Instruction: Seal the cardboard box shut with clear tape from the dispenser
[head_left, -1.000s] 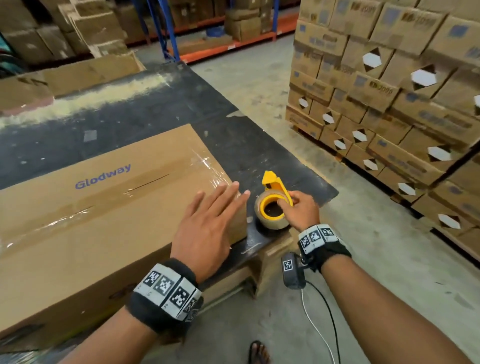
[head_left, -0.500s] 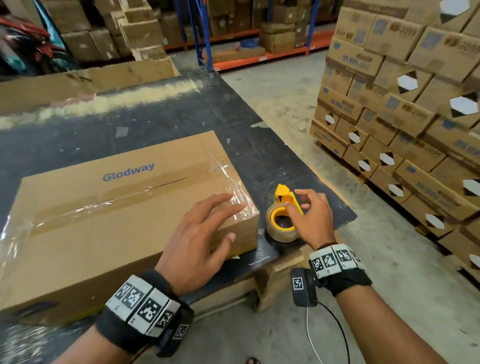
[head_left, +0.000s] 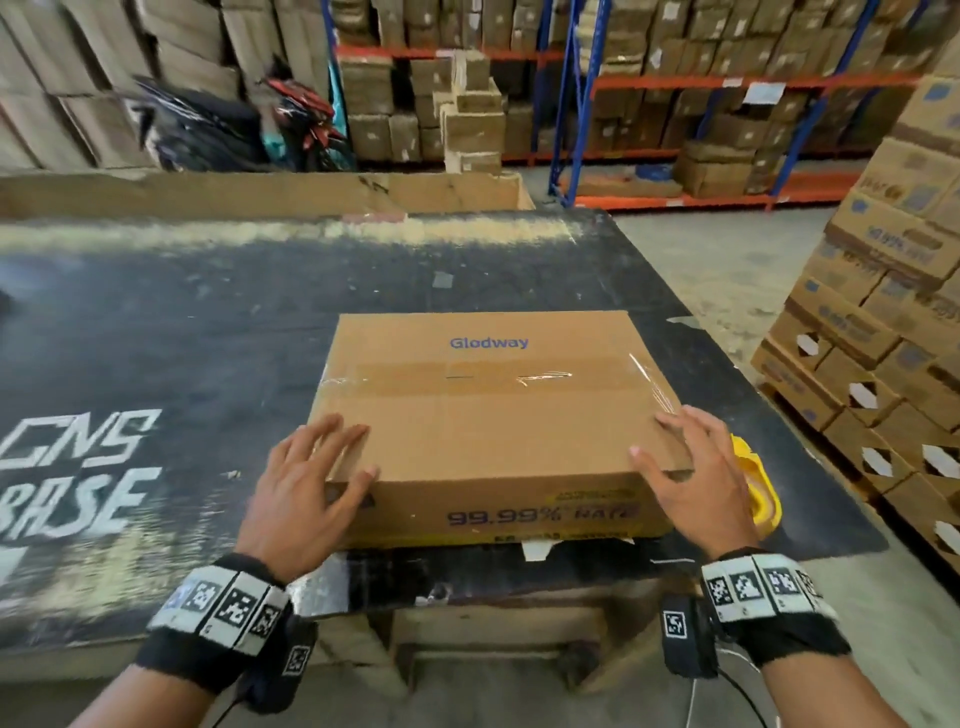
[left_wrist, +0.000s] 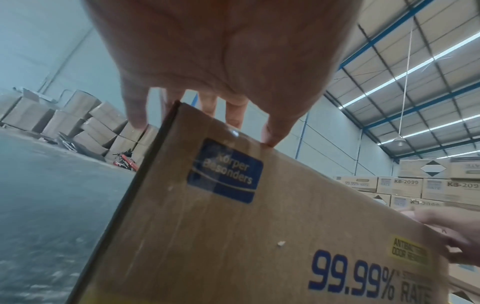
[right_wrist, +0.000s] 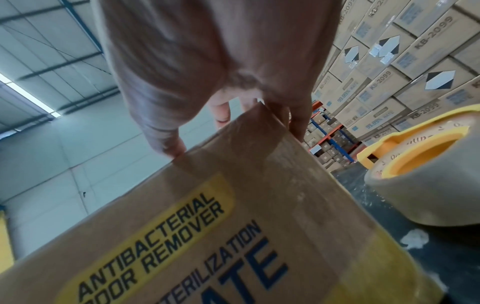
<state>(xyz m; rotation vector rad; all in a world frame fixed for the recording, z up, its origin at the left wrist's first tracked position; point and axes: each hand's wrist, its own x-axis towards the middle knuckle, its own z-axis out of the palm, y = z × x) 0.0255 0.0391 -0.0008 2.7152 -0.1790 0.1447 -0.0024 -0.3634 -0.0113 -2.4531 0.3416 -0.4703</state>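
Observation:
The brown "Glodway" cardboard box (head_left: 488, 415) lies flat on the black table (head_left: 156, 364), flaps closed. Clear tape (head_left: 524, 376) runs along its top seam and wrinkles down the right side. My left hand (head_left: 306, 483) rests with spread fingers on the box's near left corner, also seen from below as the left hand (left_wrist: 221, 61) over the box (left_wrist: 259, 236). My right hand (head_left: 696, 473) touches the near right corner with spread fingers. The yellow tape dispenser (head_left: 758, 483) sits on the table just right of that hand, held by nobody; its roll (right_wrist: 420, 172) shows beside the box (right_wrist: 207, 236).
Stacked cartons on a pallet (head_left: 883, 338) stand close to the table's right side. Blue and orange racks (head_left: 675, 104) with boxes fill the back. A long flat cardboard piece (head_left: 260, 195) lies along the table's far edge. The box sits near the table's front edge (head_left: 467, 577).
My right hand let go of the tape dispenser and moved onto the box's near right corner. My left hand shifted to the near left corner. The box now faces me squarely.

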